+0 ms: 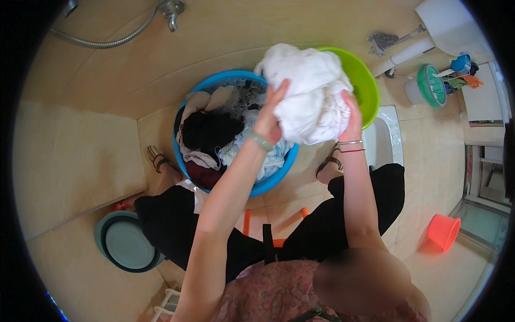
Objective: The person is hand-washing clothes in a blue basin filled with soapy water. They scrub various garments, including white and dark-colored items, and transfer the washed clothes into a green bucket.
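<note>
Between my two hands I hold a bunched white cloth (311, 96), lifted over the right rim of a blue tub and the near side of a lime-green basin (367, 88). My left hand (272, 112) presses its left side, fingers curved against the fabric. On the cloth's right side, my right hand (351, 115) grips the edge, some fingers hidden behind it. Soapy water and mixed laundry fill the blue tub (252, 189): a black garment (210, 131), beige pieces, a pale blue one and a dark red one. What kind of garment the white cloth is cannot be made out.
A white floor toilet pan (385, 139) lies right of the green basin. Farther right stand a small lined bin (431, 88) and an orange-red bucket (443, 232). A grey-green basin (129, 244) sits at the left. A tap (172, 13) juts from the wall.
</note>
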